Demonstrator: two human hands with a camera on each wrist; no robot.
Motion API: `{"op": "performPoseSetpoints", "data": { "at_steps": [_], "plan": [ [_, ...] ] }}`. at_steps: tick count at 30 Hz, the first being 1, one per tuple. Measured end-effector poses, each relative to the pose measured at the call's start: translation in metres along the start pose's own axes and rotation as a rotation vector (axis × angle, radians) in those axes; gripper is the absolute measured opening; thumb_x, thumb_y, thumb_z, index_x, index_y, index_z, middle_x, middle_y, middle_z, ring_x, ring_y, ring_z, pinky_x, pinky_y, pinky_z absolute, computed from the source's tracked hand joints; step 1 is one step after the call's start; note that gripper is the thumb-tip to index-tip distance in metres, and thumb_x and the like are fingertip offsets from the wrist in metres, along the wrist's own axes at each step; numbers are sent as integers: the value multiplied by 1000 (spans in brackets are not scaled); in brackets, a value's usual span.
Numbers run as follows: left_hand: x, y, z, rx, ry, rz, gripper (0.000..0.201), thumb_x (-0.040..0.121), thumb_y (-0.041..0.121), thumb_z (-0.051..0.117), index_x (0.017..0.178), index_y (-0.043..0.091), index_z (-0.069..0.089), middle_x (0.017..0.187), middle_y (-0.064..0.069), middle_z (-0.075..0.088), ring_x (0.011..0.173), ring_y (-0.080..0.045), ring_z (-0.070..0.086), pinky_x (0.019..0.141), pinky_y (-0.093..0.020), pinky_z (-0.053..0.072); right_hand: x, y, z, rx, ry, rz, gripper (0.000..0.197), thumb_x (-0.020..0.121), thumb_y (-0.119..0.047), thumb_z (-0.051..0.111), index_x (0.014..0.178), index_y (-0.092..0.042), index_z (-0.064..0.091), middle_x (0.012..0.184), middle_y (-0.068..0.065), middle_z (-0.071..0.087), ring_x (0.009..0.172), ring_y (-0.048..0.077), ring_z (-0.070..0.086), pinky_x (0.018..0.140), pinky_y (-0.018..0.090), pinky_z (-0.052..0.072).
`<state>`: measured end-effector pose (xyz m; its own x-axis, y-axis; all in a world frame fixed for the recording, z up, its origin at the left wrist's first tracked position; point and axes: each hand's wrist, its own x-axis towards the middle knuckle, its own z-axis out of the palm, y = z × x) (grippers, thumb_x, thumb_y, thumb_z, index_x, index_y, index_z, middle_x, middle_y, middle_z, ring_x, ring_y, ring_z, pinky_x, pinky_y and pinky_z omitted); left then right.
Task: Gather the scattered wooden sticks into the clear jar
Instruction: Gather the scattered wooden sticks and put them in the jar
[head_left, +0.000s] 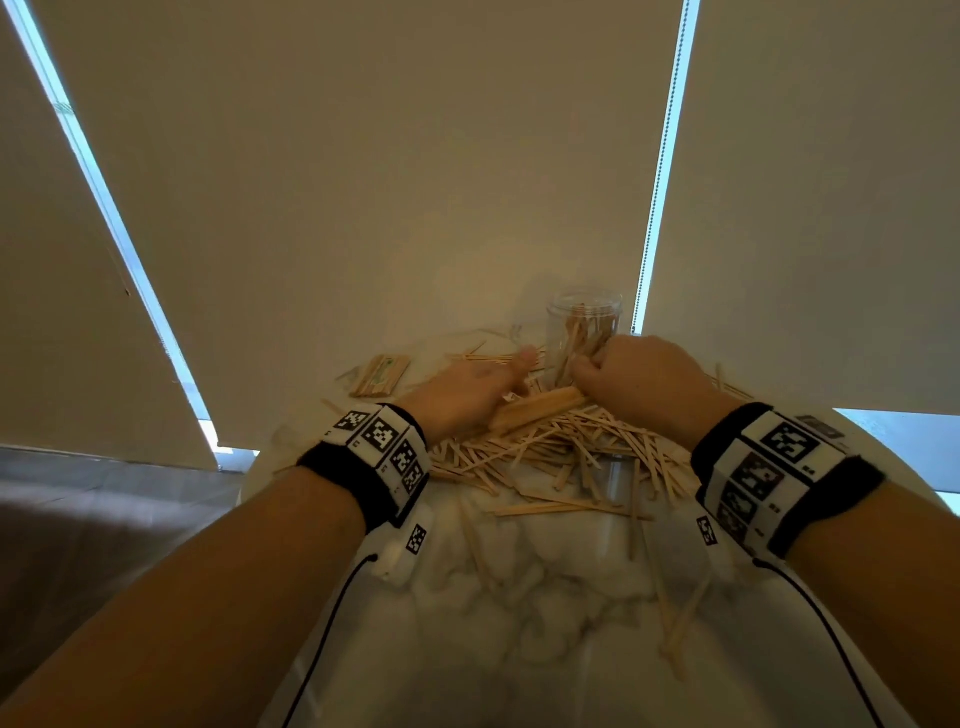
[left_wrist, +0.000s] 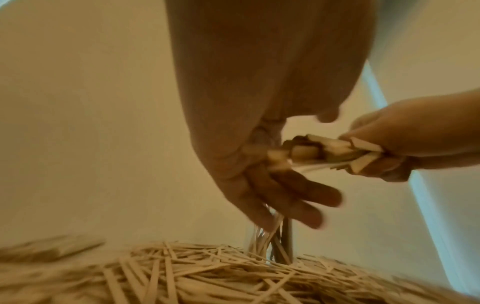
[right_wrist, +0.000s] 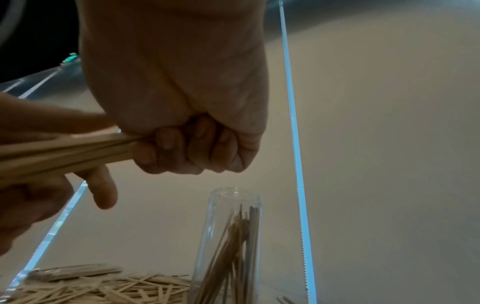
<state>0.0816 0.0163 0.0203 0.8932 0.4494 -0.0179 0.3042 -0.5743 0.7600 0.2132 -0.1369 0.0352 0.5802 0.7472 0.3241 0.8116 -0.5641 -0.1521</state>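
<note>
Open marble tabletop (head_left: 545, 597) near the body, only a few stray sticks there; far edge crowded, with the clear jar (head_left: 583, 332) standing upright close to the blind (head_left: 363, 182) and just beyond both hands. Right hand (head_left: 644, 382) fisted tight around one end of a bundle of sticks (head_left: 540, 408), knuckles up, held above the heap and just in front of the jar. Left hand (head_left: 467, 392) at the bundle's other end, fingers (left_wrist: 306, 197) fairly straight and slanting down, the bundle's tips against the palm; whether any finger closes round it, cannot tell. Jar open at the top, partly filled with sticks standing on end. Loose pile of sticks (head_left: 561, 457) spread across the middle of the round table, under and between the wrists. Flat packet of sticks (head_left: 382, 375) lying apart at the far left edge. Marker bands with cables on both wrists. Pale roller blinds behind, bright slits of daylight between them, a bead chain (head_left: 665, 156) hanging down just right of the jar.
</note>
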Motion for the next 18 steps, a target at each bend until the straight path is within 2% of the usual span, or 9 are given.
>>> {"op": "performPoseSetpoints", "data": {
  "at_steps": [2, 4, 6, 9, 12, 13, 15, 17, 18],
  "plan": [
    [4, -5, -3, -401, 151, -191, 74, 95, 76, 34, 112, 15, 73, 117, -11, 72, 99, -23, 71, 83, -38, 60, 1, 9, -2, 48, -28, 79, 44, 99, -39, 35, 62, -17, 48, 62, 0, 48, 60, 20, 48, 58, 33, 38],
    [2, -2, 0, -813, 131, -280, 76, 95, 74, 40, 116, 7, 69, 122, -19, 70, 100, -31, 74, 85, -48, 62, 1, 12, 0, 86, -46, 113, 42, 99, -38, 35, 65, -18, 49, 65, 0, 50, 63, 20, 49, 64, 35, 40],
    [0, 7, 7, -958, 95, -275, 76, 98, 69, 41, 118, 0, 67, 120, -23, 70, 102, -35, 74, 78, -49, 64, -1, 5, 2, 107, -23, 105, 41, 100, -37, 34, 65, -18, 48, 65, -1, 50, 59, 17, 47, 60, 33, 39],
    [-3, 24, 17, -956, 62, -239, 74, 102, 63, 38, 114, -3, 70, 108, -25, 75, 91, -35, 77, 67, -39, 65, -3, -8, 8, 116, -49, 69, 39, 102, -32, 32, 73, -13, 51, 68, 1, 50, 69, 24, 51, 64, 34, 41],
    [0, 29, 20, -901, 92, -243, 60, 106, 50, 44, 104, -3, 70, 95, -20, 76, 75, -32, 77, 53, -29, 62, -6, -19, 7, 47, -4, 15, 35, 103, -23, 30, 81, -11, 55, 77, 8, 60, 73, 28, 61, 71, 38, 54],
    [0, 28, 20, -855, 109, -244, 51, 106, 45, 50, 100, -1, 70, 87, -17, 76, 65, -27, 75, 46, -24, 58, -8, -21, 5, 50, 25, -6, 35, 103, -22, 30, 81, -12, 55, 79, 10, 63, 74, 30, 64, 72, 40, 56],
    [1, 25, 20, -708, 130, -237, 38, 100, 41, 63, 100, 3, 70, 73, -7, 73, 46, -15, 66, 33, -16, 41, -11, -24, 3, 83, 13, -13, 31, 105, -22, 26, 84, -19, 48, 82, 11, 65, 76, 31, 66, 75, 43, 57],
    [1, 21, 19, -624, 134, -238, 40, 91, 44, 74, 103, 6, 69, 64, -2, 69, 39, -7, 55, 32, -14, 33, -12, -24, 3, 79, -2, -49, 32, 107, -30, 21, 90, -27, 48, 79, 9, 65, 75, 29, 66, 77, 43, 56],
    [1, 19, 18, -627, 138, -254, 41, 87, 45, 77, 99, 6, 67, 55, 1, 65, 38, -5, 51, 33, -13, 33, -12, -24, 5, 61, -9, -64, 40, 107, -38, 19, 91, -25, 53, 77, 7, 65, 74, 26, 65, 76, 42, 56]
  ]
}}
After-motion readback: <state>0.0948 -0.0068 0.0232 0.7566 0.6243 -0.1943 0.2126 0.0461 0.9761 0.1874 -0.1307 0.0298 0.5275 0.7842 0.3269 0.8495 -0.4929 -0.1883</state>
